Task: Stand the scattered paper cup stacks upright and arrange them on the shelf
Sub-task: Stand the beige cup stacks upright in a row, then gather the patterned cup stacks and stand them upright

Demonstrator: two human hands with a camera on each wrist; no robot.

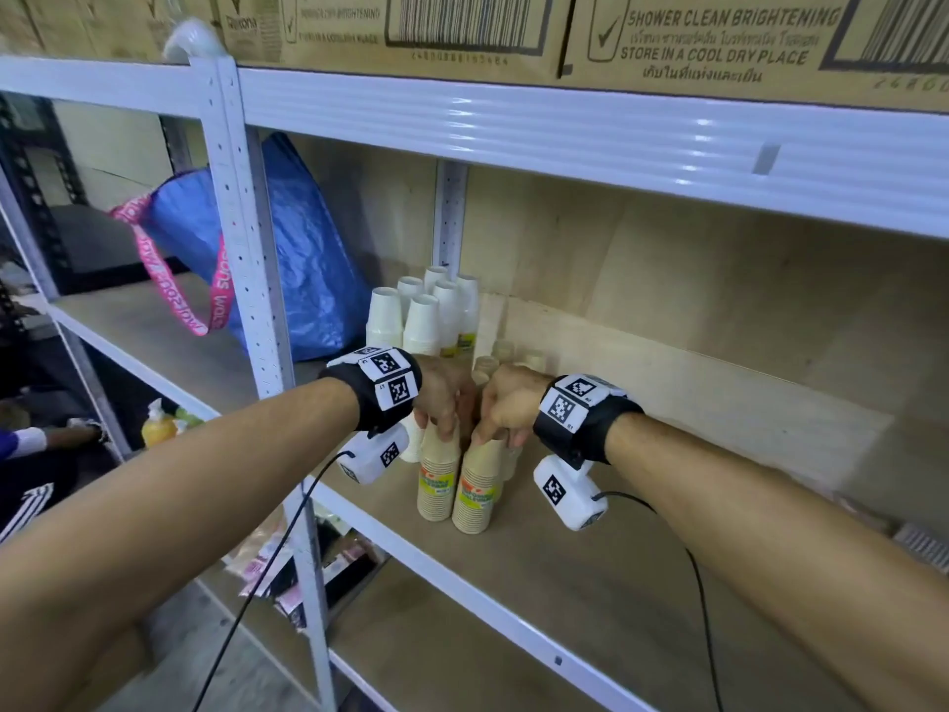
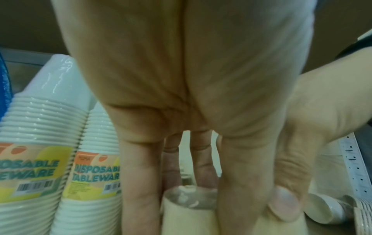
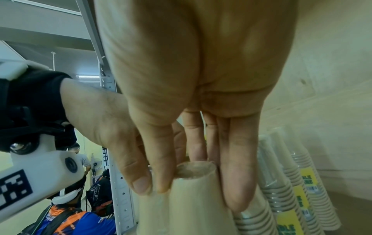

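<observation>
Two brown paper cup stacks stand upright side by side on the wooden shelf board (image 1: 590, 567), each wrapped in clear film with a yellow-green label. My left hand (image 1: 442, 426) grips the top of the left brown stack (image 1: 438, 480), whose closed top (image 2: 189, 206) sits between the fingers (image 2: 141, 182) and the thumb. My right hand (image 1: 490, 431) grips the top of the right brown stack (image 1: 476, 493), also seen as a brown stack (image 3: 193, 203) between thumb and fingers (image 3: 237, 174). The two hands nearly touch.
Several white cup stacks (image 1: 421, 316) stand upright behind my left hand, close beside it (image 2: 36, 135). More brown stacks (image 1: 488, 363) stand behind both hands (image 3: 286, 190). A blue bag (image 1: 308, 238) fills the back left past the white post (image 1: 241, 238). Cardboard boxes (image 1: 462, 28) sit overhead.
</observation>
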